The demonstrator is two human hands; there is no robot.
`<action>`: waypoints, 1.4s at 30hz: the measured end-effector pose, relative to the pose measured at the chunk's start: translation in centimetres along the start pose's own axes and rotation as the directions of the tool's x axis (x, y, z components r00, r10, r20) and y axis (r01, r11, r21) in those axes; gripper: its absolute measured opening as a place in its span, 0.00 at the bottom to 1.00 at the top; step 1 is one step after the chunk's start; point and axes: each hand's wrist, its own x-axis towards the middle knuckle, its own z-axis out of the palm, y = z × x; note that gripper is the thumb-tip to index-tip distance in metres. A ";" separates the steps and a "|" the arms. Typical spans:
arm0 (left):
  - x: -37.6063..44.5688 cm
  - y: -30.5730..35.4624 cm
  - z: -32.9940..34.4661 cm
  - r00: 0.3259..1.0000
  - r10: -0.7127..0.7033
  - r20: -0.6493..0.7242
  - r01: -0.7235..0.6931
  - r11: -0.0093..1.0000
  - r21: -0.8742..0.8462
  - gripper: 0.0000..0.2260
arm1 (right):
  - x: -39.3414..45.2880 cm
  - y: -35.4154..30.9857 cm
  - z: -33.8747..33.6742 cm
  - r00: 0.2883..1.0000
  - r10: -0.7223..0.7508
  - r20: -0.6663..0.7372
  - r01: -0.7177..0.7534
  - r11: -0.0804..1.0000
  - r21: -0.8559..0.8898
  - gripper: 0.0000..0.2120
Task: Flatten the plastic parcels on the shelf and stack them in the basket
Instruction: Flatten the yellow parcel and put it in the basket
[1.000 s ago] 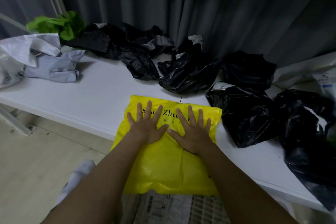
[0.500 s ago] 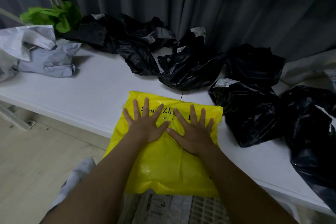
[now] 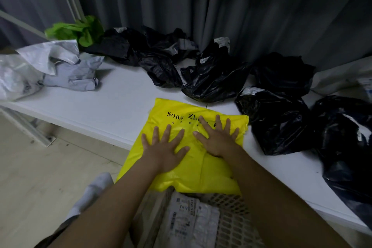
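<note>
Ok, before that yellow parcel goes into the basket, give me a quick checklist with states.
1. Left hand flat on yellow parcel: ok.
2. Right hand flat on it: ok.
3. Parcel smooth: not ok, creases between the hands.
4. Parcel fully on shelf: not ok, near half overhangs the edge.
5. Basket under the overhang: ok.
6. Room left in basket: cannot tell, a labelled parcel lies inside.

yellow parcel (image 3: 201, 167) flat, overhanging shelf (image 3: 112, 106) edge
</note>
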 end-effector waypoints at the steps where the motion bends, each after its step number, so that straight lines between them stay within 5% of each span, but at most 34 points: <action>1: -0.1 -0.3 0.3 1.000 -0.001 -0.013 0.001 1.000 -0.003 0.28 | -0.5 -0.2 -0.5 1.000 -0.010 0.022 0.010 1.000 0.026 0.31; 9: 0.8 -0.7 1.6 0.991 0.004 -0.130 -0.011 0.999 -0.048 0.27 | -5.9 -0.4 2.1 0.995 -0.094 -0.036 0.092 0.994 -0.057 0.36; 20: 1.4 -0.9 2.1 0.990 -0.006 -0.139 -0.005 0.997 -0.078 0.27 | -5.4 1.1 6.6 0.913 -0.126 -0.388 0.110 0.992 -0.064 0.39; 28: 1.1 -0.7 2.2 0.985 -0.016 -0.169 0.006 0.998 -0.060 0.30 | -5.7 0.8 6.0 0.941 -0.097 -0.324 0.083 0.995 -0.057 0.41; 32: 0.2 0.4 1.2 0.968 -0.067 -0.242 0.065 0.998 -0.015 0.30 | -6.4 0.7 3.6 0.987 -0.076 -0.139 0.094 0.987 0.129 0.32; 37: -2.6 2.1 0.0 0.921 0.092 -0.380 -0.084 0.996 0.037 0.24 | -10.3 2.9 2.1 0.924 0.042 -0.381 0.097 0.935 0.340 0.30; 42: -7.2 5.6 2.7 0.868 0.318 -0.381 -0.330 0.943 0.037 0.28 | -12.8 4.5 3.0 0.937 0.186 -0.297 0.031 0.800 0.600 0.25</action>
